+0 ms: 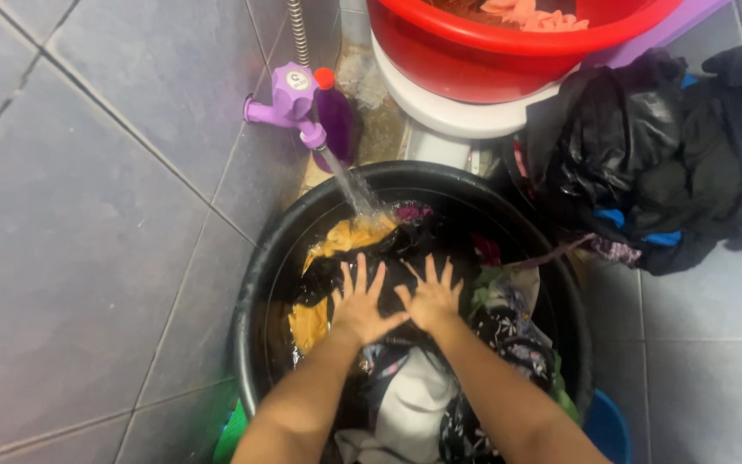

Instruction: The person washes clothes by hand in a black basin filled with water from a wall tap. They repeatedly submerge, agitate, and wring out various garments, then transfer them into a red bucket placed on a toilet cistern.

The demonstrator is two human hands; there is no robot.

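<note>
Where grey wall tiles [88,215] fill the left half of the view, a big round black tub [255,292] sits against them, packed with wet clothes; a red basin [508,43] stands above it on a white base [453,120], with pink cloth showing inside, and a purple edge juts out beside its right rim; to the right a heap of black garments [654,155] with a strip of blue lies on the tiled floor, close beside the tub's rim. Inside the tub the laundry [414,395] is a mix of colours: a yellow piece [354,234] at the back under the stream, dark cloth in the middle, white and flowered pieces nearer the wearer, green at the right edge. Both forearms reach in from below; the left hand [361,302] and the right hand [429,299] lie flat, side by side, palms down on the dark cloth at the tub's centre; fingers of each are spread wide and pinch nothing; the thumbs nearly touch. A purple plastic tap [289,99] sticks out of the wall, and water [349,185] runs from it slantwise onto the yellow piece; behind the tap stands a purple bottle with a red cap [335,116], its label side hidden; a small blue container [607,425] shows at the tub's lower right.
</note>
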